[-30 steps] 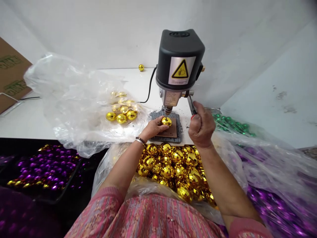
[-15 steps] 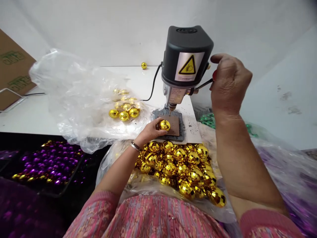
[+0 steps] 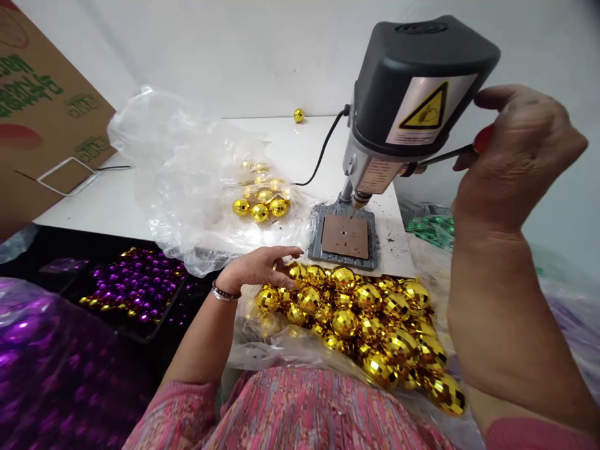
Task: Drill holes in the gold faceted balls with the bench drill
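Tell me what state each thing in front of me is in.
Left hand, open, at the heaped gold balls.
Right hand, closed around the red knob.
Drill press, chuck clear of the brown board; whether running, unclear.
Brown board, flat on the grey base, with a hole.
Heaped gold balls, uncovered on top.
Crumpled plastic, partly covering several gold balls.
Lone gold ball, resting near the wall.

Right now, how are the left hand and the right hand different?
The left hand is open at the edge of the gold faceted balls; the right hand curls around the red knob of the drill press. The left hand has a bracelet; the right hand shows none. The left hand sits lower in view than the right hand. Both are bare.
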`<state>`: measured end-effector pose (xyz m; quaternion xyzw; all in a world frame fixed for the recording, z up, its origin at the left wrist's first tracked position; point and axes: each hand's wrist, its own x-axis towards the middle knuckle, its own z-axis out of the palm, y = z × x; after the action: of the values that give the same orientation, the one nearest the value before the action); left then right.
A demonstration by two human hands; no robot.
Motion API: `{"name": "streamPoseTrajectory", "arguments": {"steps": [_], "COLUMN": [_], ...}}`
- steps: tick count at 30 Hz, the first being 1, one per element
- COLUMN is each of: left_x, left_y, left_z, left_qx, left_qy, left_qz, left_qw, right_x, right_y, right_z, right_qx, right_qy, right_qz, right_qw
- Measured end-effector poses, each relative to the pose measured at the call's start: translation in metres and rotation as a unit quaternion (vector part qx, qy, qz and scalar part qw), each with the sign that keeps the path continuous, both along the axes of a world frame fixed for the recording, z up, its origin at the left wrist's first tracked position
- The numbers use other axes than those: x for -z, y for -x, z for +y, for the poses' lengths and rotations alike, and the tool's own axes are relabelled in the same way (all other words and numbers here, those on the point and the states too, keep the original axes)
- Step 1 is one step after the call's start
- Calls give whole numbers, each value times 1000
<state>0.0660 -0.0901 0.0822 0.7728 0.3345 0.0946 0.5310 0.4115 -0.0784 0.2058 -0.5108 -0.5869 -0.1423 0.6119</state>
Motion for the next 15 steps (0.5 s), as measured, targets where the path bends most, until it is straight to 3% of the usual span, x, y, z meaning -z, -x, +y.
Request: {"name": "streamPoseTrajectory", "arguments": {"steps": [2,4,7,10,15], "left_x": [1,5,15,24,36], "left_y": [-1,-9,-29,-45,-56], "left_z": [10,25,56,82,99], "left_qx": [-45,-167,-334,-355,-335], "left_qy": [-5,-53,-157,-230,-226], "left_qz": [-3,17,119,208,257], "left_qw": [999,984,922,882,878], "right_x": [2,2,2,-1,-2], "right_y": [0,1,5,11,18], "right_z": [-3,-6,-9,-11,-14], "right_qx": [-11,-24,-15,8,19], "right_qy": [6,8,7,-15,-13], "right_qz": [0,-3,-12,-16,0], "right_qw": [1000,1000,1000,1000,1000]}}
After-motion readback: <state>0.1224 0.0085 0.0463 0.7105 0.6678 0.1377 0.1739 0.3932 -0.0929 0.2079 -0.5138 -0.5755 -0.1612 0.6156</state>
